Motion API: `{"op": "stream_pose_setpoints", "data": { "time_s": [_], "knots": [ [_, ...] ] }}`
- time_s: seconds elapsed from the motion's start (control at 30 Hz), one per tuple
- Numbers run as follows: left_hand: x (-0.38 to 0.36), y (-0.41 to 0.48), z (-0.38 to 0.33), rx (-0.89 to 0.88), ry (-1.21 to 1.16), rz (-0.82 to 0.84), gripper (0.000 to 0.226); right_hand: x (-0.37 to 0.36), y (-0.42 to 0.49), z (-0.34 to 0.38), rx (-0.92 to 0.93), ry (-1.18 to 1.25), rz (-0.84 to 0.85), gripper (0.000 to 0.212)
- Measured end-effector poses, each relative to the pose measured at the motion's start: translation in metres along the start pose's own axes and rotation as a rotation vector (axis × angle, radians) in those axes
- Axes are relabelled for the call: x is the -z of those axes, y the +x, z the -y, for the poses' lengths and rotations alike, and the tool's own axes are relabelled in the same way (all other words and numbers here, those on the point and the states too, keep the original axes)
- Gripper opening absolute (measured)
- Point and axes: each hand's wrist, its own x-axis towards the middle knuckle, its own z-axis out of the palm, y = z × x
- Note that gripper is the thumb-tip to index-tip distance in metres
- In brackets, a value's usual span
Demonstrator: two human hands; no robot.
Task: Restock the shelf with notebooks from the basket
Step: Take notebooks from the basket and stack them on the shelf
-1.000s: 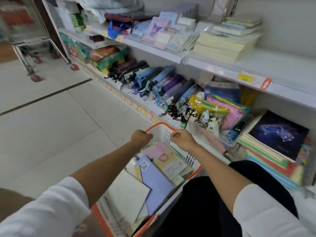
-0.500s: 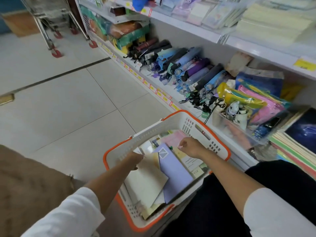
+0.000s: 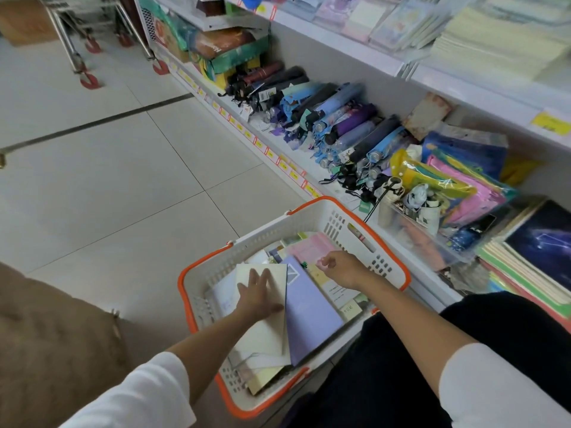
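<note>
Orange-rimmed and white-walled, the shopping basket (image 3: 272,237) sits on the tiled floor (image 3: 123,180) just beside the bottom shelf (image 3: 411,261), and both my hands are down inside it. My left hand (image 3: 258,296) lies flat on a cream notebook (image 3: 265,332), fingers straight and spread, pressing on the cover and gripping nothing. That notebook lies on top of the pile at the left of the basket, its right edge overlapping a lavender notebook (image 3: 309,313) that slants along the middle. My right hand (image 3: 341,268) is over the far right part of the pile, at the edge of a pink notebook (image 3: 309,248), with its fingers loosely curled; I cannot tell whether they are pinching anything. More notebooks lie jumbled beneath these. On the bottom shelf, folded umbrellas (image 3: 340,118) lie in a row, then a clear bin (image 3: 432,239) of small goods, then a stack of notebooks topped by a dark constellation cover (image 3: 543,242). Pale yellow notebook stacks (image 3: 494,47) sit on the shelf above.
</note>
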Motion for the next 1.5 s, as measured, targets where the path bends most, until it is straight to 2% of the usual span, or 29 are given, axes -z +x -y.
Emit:
{"op": "stream_pose_setpoints", "data": {
  "time_s": [0.03, 0.1, 0.2, 0.3, 0.37, 0.47, 0.5, 0.6, 0.63, 0.7, 0.73, 0.87, 0.97, 1.07, 1.17, 1.23, 1.3, 1.43, 1.5],
  "knots": [
    [-0.002, 0.001, -0.003, 0.016, -0.003, -0.014, 0.114, -0.001, 0.000, -0.001, -0.002, 0.001, 0.010, 0.004],
    [-0.003, 0.000, -0.007, 0.173, -0.096, -0.029, 0.133, -0.001, -0.001, -0.001, -0.006, -0.014, 0.031, 0.010],
    [-0.002, 0.004, 0.002, 0.440, -0.323, 0.041, 0.151, -0.002, -0.006, -0.001, -0.002, -0.033, 0.063, 0.033],
    [-0.003, 0.010, 0.018, 0.467, -0.323, 0.033, 0.153, -0.006, -0.014, 0.000, -0.009, -0.084, 0.128, 0.048],
    [0.003, 0.009, 0.023, 0.493, -0.415, -0.052, 0.140, -0.017, -0.018, -0.004, -0.062, -0.104, 0.199, 0.056],
    [0.014, 0.013, 0.027, 0.413, -0.523, -0.111, 0.088, -0.039, -0.026, -0.009, -0.143, -0.221, 0.304, 0.055],
    [0.018, 0.013, 0.026, 0.379, -0.532, -0.104, 0.070, -0.044, -0.028, -0.009, -0.150, -0.226, 0.321, 0.048],
    [0.024, 0.015, 0.024, 0.342, -0.678, -0.052, 0.033, -0.049, -0.029, -0.009, -0.154, -0.122, 0.318, 0.007],
    [0.026, 0.015, 0.024, 0.335, -0.726, -0.038, 0.025, -0.047, -0.028, -0.006, -0.143, -0.072, 0.307, 0.011],
    [0.028, 0.016, 0.023, 0.337, -0.774, -0.059, 0.020, -0.037, -0.024, -0.002, -0.103, 0.023, 0.237, 0.039],
    [0.030, 0.017, 0.021, 0.346, -0.792, -0.086, 0.021, -0.029, -0.022, -0.001, -0.083, 0.061, 0.181, 0.047],
    [0.042, 0.017, 0.019, 0.409, -0.940, -0.167, 0.012, 0.015, -0.023, -0.001, -0.046, 0.330, -0.047, 0.046],
    [0.051, 0.018, 0.016, 0.457, -1.101, -0.148, 0.013, 0.046, -0.029, -0.006, -0.092, 0.584, -0.266, 0.039],
    [0.063, 0.014, -0.007, 0.367, -1.140, -0.090, 0.016, 0.064, -0.037, -0.006, -0.096, 0.904, -0.363, 0.032],
    [0.073, 0.011, -0.042, 0.247, -1.286, -0.021, 0.022, 0.071, -0.055, 0.002, -0.053, 1.038, -0.244, 0.029],
    [0.082, 0.003, -0.075, 0.133, -1.417, 0.115, 0.036, 0.067, -0.060, 0.005, -0.012, 0.924, -0.210, 0.034],
    [0.091, -0.005, -0.107, 0.007, -1.443, 0.193, 0.040, 0.062, -0.066, 0.007, 0.019, 0.758, -0.187, 0.037],
    [0.111, -0.010, -0.143, -0.124, -1.394, 0.104, 0.045, 0.089, -0.086, 0.009, 0.013, 0.636, -0.196, 0.043],
    [0.124, -0.013, -0.164, -0.145, -1.382, 0.129, 0.045, 0.111, -0.094, 0.005, -0.041, 0.767, -0.179, 0.057]
  ]
}}
